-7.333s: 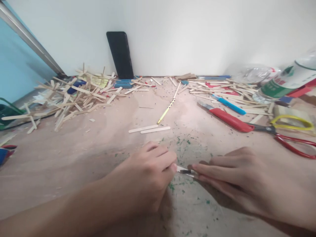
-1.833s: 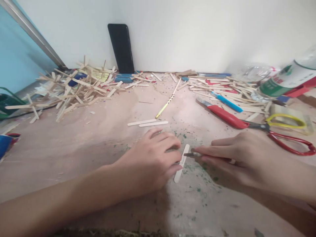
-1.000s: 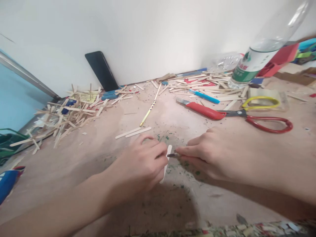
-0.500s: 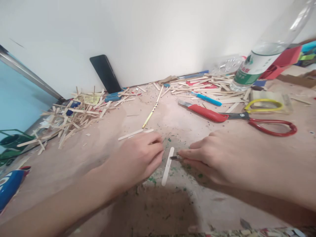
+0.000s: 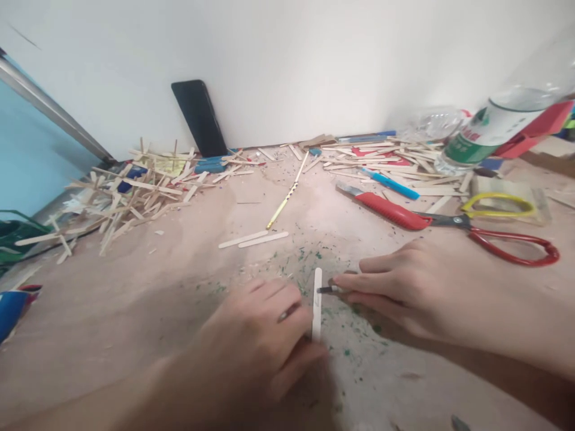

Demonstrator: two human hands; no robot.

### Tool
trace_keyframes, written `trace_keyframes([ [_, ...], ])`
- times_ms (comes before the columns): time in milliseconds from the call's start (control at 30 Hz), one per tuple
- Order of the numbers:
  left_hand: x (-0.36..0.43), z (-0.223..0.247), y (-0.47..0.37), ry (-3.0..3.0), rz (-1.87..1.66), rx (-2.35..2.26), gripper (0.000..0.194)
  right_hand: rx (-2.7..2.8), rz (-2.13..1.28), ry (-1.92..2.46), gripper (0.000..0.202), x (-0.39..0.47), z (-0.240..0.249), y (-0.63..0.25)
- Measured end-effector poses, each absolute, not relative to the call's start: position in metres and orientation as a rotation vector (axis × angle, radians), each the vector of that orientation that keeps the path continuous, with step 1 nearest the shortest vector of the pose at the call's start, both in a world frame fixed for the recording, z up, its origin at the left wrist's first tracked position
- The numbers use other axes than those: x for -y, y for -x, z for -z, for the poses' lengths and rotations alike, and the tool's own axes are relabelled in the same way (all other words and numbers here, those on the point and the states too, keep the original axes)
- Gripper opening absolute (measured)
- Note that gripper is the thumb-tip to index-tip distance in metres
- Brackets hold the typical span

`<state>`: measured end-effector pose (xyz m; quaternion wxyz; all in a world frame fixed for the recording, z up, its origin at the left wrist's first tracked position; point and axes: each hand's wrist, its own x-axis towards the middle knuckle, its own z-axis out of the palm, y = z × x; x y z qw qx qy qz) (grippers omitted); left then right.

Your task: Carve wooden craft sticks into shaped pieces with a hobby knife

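Observation:
A pale wooden stick (image 5: 317, 299) with a small mark on it lies nearly upright in the picture on the tabletop. Its near end is at the fingers of my left hand (image 5: 274, 335), which are curled and closed on it. From the right, my right hand (image 5: 395, 287) pinches a slim dark-tipped tool (image 5: 329, 290); the tip touches the stick above its middle. Whether the tool is a blade or a pen is unclear. Two more sticks (image 5: 263, 240) lie beyond my left hand, beside a thin yellow strip (image 5: 281, 208).
Red-handled knife (image 5: 390, 211), scissors (image 5: 514, 245) and blue pen (image 5: 390, 183) lie at right, near a water bottle (image 5: 471, 140). A phone (image 5: 200, 117) leans on the wall beside a stick pile (image 5: 135, 197). Green bits surround the hands.
My left hand has moved nearer and right, onto the near end of the stick, uncovering the two sticks behind. The stick has turned more upright. The view has shifted slightly.

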<state>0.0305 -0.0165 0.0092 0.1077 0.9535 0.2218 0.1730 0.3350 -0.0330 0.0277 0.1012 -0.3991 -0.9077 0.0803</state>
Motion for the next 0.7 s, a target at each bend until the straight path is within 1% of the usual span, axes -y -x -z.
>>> trace_keyframes([
  [67,0.019,-0.005,-0.034,-2.834,-0.527,-0.641,0.035,2.677,-0.253,1.156,0.031,0.032,-0.027,-0.336],
  [233,0.01,-0.005,-0.024,-2.874,-0.433,-0.674,0.026,2.685,-0.283,1.106,0.033,0.032,-0.026,-0.339],
  [400,-0.001,0.005,-0.008,-2.798,-0.564,-0.594,0.036,2.7,-0.336,1.065,0.031,0.03,-0.027,-0.335],
  [567,0.0,0.009,-0.008,-2.891,-0.656,-0.507,0.042,2.708,-0.342,1.036,0.031,0.028,-0.025,-0.334],
  [700,0.003,0.002,-0.01,-2.956,-0.589,-0.46,0.048,2.801,-0.369,0.993,0.035,0.03,-0.021,-0.338],
])
